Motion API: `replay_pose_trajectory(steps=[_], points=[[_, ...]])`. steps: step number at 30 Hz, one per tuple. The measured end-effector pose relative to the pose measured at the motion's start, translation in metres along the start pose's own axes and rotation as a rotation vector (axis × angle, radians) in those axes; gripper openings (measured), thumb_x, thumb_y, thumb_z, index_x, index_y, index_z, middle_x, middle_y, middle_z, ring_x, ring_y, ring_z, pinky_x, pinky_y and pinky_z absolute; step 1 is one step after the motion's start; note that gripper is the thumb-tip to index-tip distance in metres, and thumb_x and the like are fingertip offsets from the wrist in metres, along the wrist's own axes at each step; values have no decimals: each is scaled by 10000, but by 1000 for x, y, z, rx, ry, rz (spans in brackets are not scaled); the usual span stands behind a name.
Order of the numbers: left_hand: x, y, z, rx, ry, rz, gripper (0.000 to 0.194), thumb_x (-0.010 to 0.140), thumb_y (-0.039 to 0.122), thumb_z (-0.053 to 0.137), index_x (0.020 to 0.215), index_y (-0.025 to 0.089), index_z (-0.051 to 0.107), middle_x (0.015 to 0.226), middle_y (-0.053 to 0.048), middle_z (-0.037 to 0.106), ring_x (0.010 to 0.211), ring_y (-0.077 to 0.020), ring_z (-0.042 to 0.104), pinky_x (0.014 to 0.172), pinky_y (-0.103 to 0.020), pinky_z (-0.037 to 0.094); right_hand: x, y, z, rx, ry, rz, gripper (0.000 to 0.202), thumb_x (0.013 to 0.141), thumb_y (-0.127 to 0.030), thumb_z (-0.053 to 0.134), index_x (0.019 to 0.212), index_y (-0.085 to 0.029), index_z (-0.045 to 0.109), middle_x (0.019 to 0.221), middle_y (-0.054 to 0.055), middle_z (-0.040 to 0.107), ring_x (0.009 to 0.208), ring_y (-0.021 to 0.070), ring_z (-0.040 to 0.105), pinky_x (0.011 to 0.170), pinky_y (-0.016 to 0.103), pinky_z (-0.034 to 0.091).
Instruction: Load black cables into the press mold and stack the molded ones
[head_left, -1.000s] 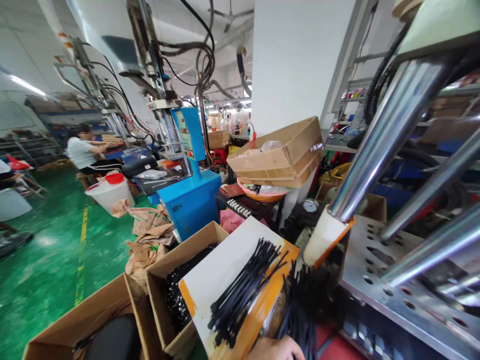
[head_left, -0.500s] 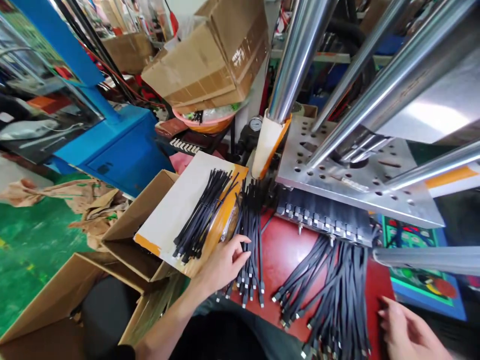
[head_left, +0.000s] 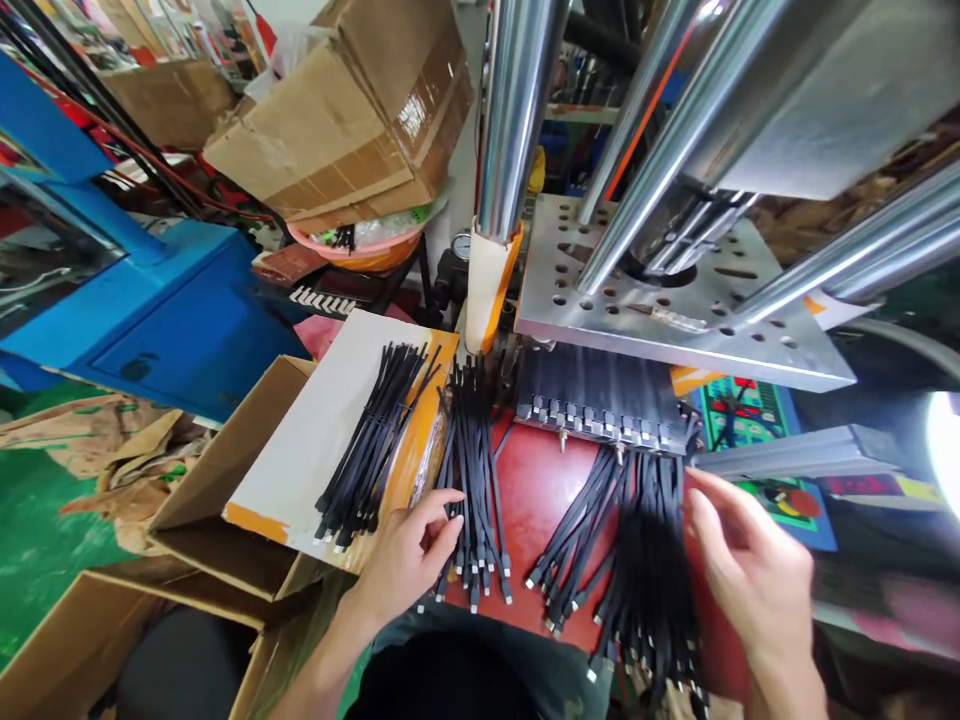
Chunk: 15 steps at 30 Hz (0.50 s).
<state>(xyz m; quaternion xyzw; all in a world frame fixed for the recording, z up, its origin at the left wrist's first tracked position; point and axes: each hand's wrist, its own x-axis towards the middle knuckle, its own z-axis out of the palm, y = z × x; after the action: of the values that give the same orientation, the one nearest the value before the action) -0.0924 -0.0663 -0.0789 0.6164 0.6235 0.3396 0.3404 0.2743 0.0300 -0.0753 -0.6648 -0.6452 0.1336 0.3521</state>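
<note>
My left hand (head_left: 412, 548) hovers at the left edge of a bundle of black USB cables (head_left: 471, 470) on the red tabletop. Its thumb and index finger are apart with nothing seen between them; the other fingers are partly hidden. My right hand (head_left: 754, 565) is beside the right edge of a fanned-out bunch of black cables (head_left: 649, 560), its fingers loosely extended. I cannot tell whether it touches them. The upper ends of these cables run into a row of slots in a dark metal mould (head_left: 600, 395) under the press plate (head_left: 675, 325).
A tied cable bundle (head_left: 371, 440) lies on a white board (head_left: 300, 440) at left. Open cardboard boxes (head_left: 232, 480) stand below it. Steel columns (head_left: 517, 120) rise around the press. A control panel (head_left: 757, 420) is behind my right hand, and a blue cabinet (head_left: 150, 320) at far left.
My right hand has moved up and inward from the lower right corner to the cables by the mould. My left hand stays by the middle bundle. The view has shifted right.
</note>
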Motion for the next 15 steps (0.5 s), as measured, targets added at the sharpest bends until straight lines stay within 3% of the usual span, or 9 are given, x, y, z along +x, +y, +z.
replay_pose_trajectory(steps=[3,5,10,15], points=[[-8,3,-2,11,20,19,281,1073,338,518,1215,204,720,648,51,614,570,-139,597,612,-226,497,50,-37,15,-44,-44,-336,388,1028,-475,588,1229,-206,781,885,65,779,662,209,694,717,356,596],[-13,6,-1,9,18,22,269,1071,329,518,1191,210,728,655,45,633,578,-140,617,617,-224,510,86,-54,32,-121,-74,-444,410,1047,-415,557,1317,-177,753,902,85,764,703,225,700,721,357,585],[-26,10,6,-20,-24,9,269,1061,289,516,1206,214,731,686,33,691,597,-143,655,639,-226,532,163,-73,75,-416,-146,-456,331,987,-192,526,1170,-51,763,961,217,777,879,324,721,821,446,555],[-35,14,16,-31,-79,15,289,1058,279,511,1226,220,738,724,14,748,613,-144,686,655,-226,541,198,-85,91,-434,-158,-457,321,1019,-133,474,1147,-36,751,961,222,784,948,304,696,938,474,509]])
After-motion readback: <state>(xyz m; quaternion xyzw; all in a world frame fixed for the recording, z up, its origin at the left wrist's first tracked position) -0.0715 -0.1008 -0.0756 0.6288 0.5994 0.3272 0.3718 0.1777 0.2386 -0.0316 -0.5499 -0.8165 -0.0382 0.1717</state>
